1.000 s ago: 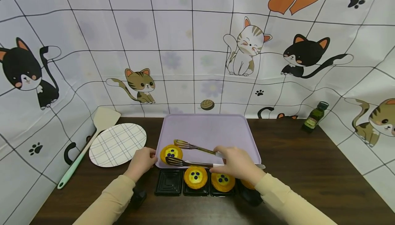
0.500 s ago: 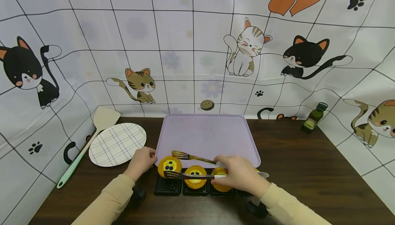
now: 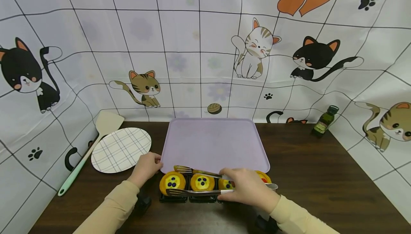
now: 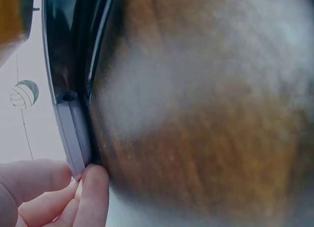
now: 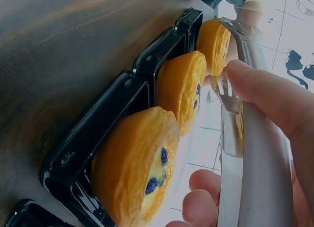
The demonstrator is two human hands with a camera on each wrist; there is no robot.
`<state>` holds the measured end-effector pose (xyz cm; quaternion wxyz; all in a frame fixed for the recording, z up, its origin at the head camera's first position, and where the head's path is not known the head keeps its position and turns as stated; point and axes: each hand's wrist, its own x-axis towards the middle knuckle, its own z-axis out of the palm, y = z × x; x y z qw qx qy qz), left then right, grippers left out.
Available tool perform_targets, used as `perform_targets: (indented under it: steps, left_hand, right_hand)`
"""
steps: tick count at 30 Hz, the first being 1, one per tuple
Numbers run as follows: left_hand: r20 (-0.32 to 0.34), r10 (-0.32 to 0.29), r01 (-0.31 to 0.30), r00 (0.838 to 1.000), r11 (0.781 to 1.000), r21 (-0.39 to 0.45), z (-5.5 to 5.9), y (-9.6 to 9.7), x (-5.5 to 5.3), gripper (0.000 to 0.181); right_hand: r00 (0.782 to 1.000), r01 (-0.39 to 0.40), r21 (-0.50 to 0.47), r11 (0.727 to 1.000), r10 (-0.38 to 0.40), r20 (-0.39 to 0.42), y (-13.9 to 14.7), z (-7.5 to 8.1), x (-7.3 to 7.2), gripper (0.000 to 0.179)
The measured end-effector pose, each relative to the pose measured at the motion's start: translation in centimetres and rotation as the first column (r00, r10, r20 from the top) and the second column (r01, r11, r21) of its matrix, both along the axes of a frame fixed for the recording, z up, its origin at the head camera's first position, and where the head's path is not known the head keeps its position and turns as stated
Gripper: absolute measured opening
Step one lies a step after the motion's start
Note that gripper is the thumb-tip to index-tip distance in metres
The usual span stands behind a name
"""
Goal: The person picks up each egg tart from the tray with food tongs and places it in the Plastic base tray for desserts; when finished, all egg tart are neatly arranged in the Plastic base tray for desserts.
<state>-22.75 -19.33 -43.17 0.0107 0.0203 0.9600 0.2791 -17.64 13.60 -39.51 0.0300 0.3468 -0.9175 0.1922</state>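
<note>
My right hand (image 3: pixel 245 189) grips metal tongs (image 3: pixel 205 193), also seen close in the right wrist view. Their tips lie on either side of a round yellow tart with blueberries (image 3: pixel 172 183), over the leftmost black plastic tray (image 3: pixel 173 199). Two more blueberry tarts (image 3: pixel 202 182) sit in the black trays to its right, one of them partly behind the hand. Thumb and fingers of my left hand (image 3: pixel 146 169) pinch the near left corner of the lilac tray (image 3: pixel 213 145); the left wrist view shows that pinched edge (image 4: pixel 73 134).
A tart with red topping (image 3: pixel 264 177) shows partly behind the right hand. At left lie an oval checked board (image 3: pixel 121 150) and a spatula with a green handle (image 3: pixel 75 175). A small green bottle (image 3: pixel 325 121) stands at the back right, near the cat-print wall covering.
The tongs have carried the blueberry tart from the lilac tray's near left corner towards me, over the leftmost black tray. The left hand stays at the lilac tray's corner.
</note>
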Motion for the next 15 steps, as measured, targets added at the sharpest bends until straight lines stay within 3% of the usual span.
perform_targets:
  steps: [15]
  left_hand:
    - [0.025, 0.020, -0.021, 0.999, 0.999, 0.030, -0.26, -0.20, -0.22, 0.022]
  right_hand:
    - [0.999, 0.033, 0.040, 0.999, -0.033, 0.001, -0.25, -0.39, 0.19, 0.055]
